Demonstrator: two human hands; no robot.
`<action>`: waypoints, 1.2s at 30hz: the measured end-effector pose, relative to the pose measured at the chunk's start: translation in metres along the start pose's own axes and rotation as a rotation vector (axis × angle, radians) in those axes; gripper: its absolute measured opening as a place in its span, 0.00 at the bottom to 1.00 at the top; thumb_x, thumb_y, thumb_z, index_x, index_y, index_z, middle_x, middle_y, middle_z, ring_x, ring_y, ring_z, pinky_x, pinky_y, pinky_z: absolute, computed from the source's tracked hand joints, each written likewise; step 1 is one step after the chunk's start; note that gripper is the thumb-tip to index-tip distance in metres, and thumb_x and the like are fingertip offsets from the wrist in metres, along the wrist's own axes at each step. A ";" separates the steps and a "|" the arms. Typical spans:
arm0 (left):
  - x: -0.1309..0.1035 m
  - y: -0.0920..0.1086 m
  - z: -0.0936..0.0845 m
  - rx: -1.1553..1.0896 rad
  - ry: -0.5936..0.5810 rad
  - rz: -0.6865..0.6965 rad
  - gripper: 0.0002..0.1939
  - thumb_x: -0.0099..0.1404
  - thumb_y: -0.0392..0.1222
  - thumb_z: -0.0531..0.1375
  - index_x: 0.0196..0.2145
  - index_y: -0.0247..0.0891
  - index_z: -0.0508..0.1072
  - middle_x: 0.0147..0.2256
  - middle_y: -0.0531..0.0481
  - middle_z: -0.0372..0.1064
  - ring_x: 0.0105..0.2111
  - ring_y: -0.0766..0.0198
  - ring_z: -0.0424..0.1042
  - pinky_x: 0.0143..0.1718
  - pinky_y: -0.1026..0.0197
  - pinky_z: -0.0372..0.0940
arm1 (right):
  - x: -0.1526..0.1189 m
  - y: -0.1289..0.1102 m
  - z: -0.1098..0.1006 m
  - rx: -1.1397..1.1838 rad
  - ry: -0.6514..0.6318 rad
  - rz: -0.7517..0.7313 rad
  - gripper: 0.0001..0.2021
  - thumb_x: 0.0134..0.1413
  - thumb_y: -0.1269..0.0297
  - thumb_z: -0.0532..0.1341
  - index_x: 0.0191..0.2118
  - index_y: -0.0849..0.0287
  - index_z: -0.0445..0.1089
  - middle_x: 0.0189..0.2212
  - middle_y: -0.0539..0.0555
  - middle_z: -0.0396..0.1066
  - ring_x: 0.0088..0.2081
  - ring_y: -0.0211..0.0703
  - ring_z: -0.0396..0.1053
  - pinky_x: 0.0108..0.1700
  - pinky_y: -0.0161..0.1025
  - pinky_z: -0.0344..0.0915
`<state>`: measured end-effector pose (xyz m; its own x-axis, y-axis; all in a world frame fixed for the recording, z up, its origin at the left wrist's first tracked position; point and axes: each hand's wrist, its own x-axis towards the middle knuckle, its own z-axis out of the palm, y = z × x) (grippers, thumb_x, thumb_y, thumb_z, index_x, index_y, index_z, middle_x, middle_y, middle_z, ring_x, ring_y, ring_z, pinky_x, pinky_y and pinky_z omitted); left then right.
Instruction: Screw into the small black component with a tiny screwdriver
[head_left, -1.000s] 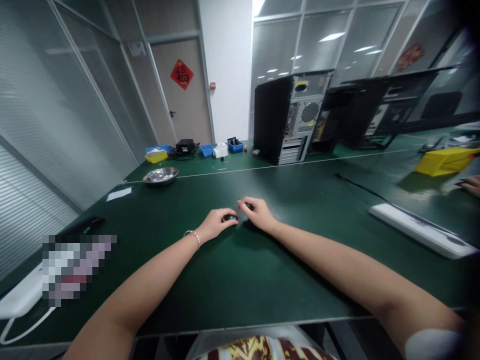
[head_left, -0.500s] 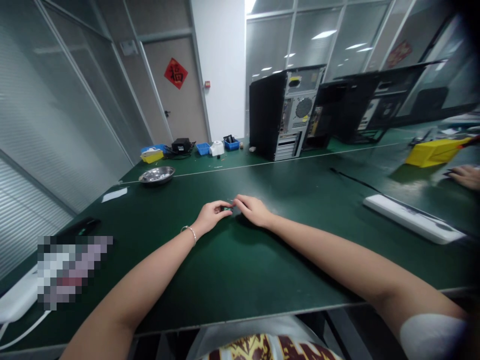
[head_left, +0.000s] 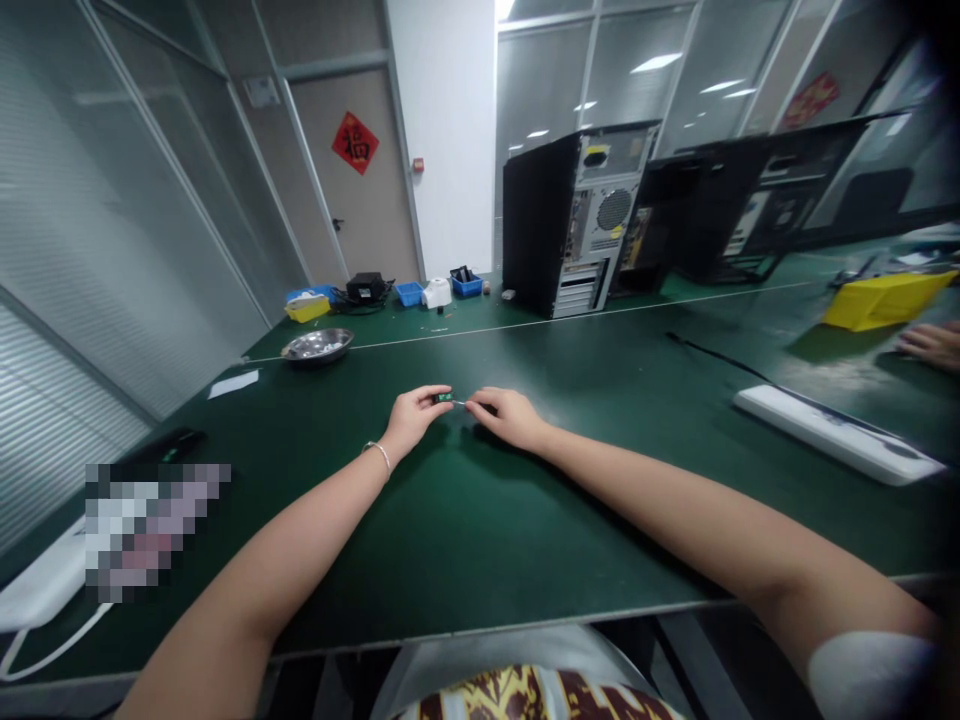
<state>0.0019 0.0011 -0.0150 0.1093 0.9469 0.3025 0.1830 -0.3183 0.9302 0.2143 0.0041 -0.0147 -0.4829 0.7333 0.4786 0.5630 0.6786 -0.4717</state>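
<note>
Near the middle of the green table [head_left: 420, 540], my left hand [head_left: 415, 412] is closed, pinching a small green circuit board [head_left: 445, 397] between thumb and fingers. Facing it from the right, my right hand [head_left: 506, 414] is also closed, its thumb and forefinger pinching a thin silvery piece [head_left: 460, 403]. That piece spans the narrow gap to the board; whether it is joined to the board is too small to tell. Both hands are just above the tabletop.
A metal bowl [head_left: 318, 346] stands beyond my left hand. Small blue trays [head_left: 466, 287] line the back, left of a black computer case [head_left: 541, 225]. A white power strip [head_left: 836, 436] lies right. A co-worker's hand [head_left: 934, 345] is near a yellow bin [head_left: 885, 302].
My left hand has tilted and risen slightly, showing more of the green board. A gap has opened between the two hands, with the thin silvery piece visible in it.
</note>
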 end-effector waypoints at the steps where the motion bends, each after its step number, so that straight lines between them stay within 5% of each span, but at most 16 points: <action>1: 0.000 -0.001 0.000 -0.016 -0.003 -0.009 0.21 0.52 0.43 0.70 0.44 0.34 0.79 0.44 0.41 0.78 0.44 0.56 0.76 0.51 0.54 0.68 | 0.000 -0.001 0.000 -0.004 0.003 0.001 0.14 0.66 0.58 0.54 0.38 0.55 0.75 0.35 0.53 0.74 0.35 0.39 0.69 0.36 0.34 0.57; 20: -0.001 -0.002 0.000 -0.021 -0.051 -0.033 0.21 0.51 0.45 0.71 0.43 0.34 0.80 0.32 0.46 0.78 0.32 0.62 0.74 0.40 0.58 0.68 | 0.001 -0.003 -0.001 -0.075 0.027 0.076 0.14 0.65 0.58 0.55 0.37 0.54 0.77 0.34 0.53 0.75 0.35 0.41 0.69 0.33 0.35 0.55; 27: -0.001 0.002 -0.001 -0.207 -0.134 -0.085 0.23 0.54 0.49 0.70 0.43 0.31 0.79 0.38 0.41 0.79 0.39 0.57 0.78 0.51 0.50 0.69 | 0.001 0.000 -0.001 -0.038 0.027 0.054 0.14 0.65 0.59 0.55 0.37 0.54 0.77 0.34 0.52 0.75 0.33 0.39 0.68 0.34 0.35 0.56; 36: -0.001 0.003 -0.004 -0.295 -0.179 -0.150 0.22 0.49 0.47 0.73 0.40 0.31 0.80 0.37 0.42 0.80 0.37 0.58 0.79 0.52 0.49 0.69 | 0.000 0.001 -0.002 -0.013 -0.001 0.001 0.13 0.65 0.58 0.55 0.38 0.54 0.78 0.35 0.52 0.76 0.34 0.39 0.69 0.35 0.34 0.57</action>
<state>-0.0016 -0.0006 -0.0113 0.2763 0.9507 0.1410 -0.0761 -0.1246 0.9893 0.2164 0.0050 -0.0140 -0.4831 0.7338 0.4776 0.5718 0.6775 -0.4626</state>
